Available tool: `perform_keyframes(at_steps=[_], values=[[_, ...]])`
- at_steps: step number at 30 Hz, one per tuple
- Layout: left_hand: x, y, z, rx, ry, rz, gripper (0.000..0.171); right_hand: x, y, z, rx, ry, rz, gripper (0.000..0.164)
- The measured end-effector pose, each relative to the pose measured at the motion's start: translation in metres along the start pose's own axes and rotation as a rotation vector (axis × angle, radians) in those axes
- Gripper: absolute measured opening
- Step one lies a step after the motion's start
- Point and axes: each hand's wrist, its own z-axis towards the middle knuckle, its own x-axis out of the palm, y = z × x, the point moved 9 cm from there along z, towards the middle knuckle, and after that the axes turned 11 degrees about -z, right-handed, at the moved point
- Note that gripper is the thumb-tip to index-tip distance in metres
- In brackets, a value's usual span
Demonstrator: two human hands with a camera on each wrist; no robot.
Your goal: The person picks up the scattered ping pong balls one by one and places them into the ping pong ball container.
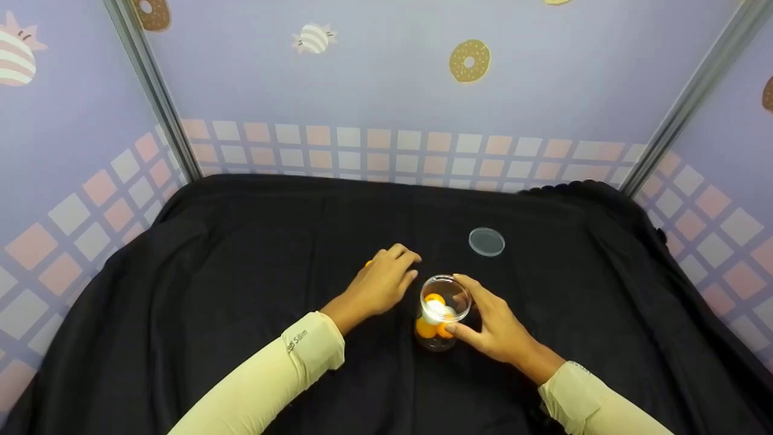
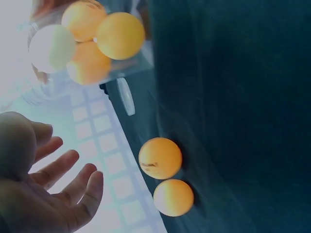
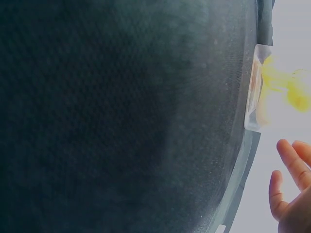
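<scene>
My right hand (image 1: 498, 320) grips the side of a clear plastic jar (image 1: 436, 345), its thumb and fingers around the upper part. Inside the jar lie orange balls (image 1: 425, 328) and white balls (image 1: 433, 311), which look like table tennis balls. Left of the jar, my left hand (image 1: 383, 278) hovers with fingers loosely bent and nothing in them. Two orange balls (image 2: 160, 158) rest side by side on the cloth in the left wrist view; the head view shows only a sliver of orange (image 1: 368, 263) behind the left hand. The right wrist view has the jar overexposed.
A round clear lid (image 1: 487, 241) lies flat on the black cloth (image 1: 253, 254), beyond the jar and to its right. Patterned wall panels (image 1: 386, 72) enclose the back and both sides, joined by metal posts (image 1: 682, 109).
</scene>
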Motion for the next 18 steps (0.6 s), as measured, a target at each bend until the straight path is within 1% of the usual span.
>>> perform_keyframes(at_steps=[10, 14, 18], values=[[0.015, 0.032, -0.003, -0.081, 0.050, 0.065, 0.035, 0.000, 0.000, -0.001, 0.010, 0.004, -0.008, 0.085], [0.019, 0.040, -0.005, -0.095, 0.068, 0.074, 0.036, 0.000, 0.000, -0.001, 0.017, 0.005, 0.011, 0.085], [0.025, 0.044, -0.005, -0.092, 0.084, 0.093, 0.037, 0.000, 0.000, 0.000, 0.017, 0.005, 0.020, 0.084]])
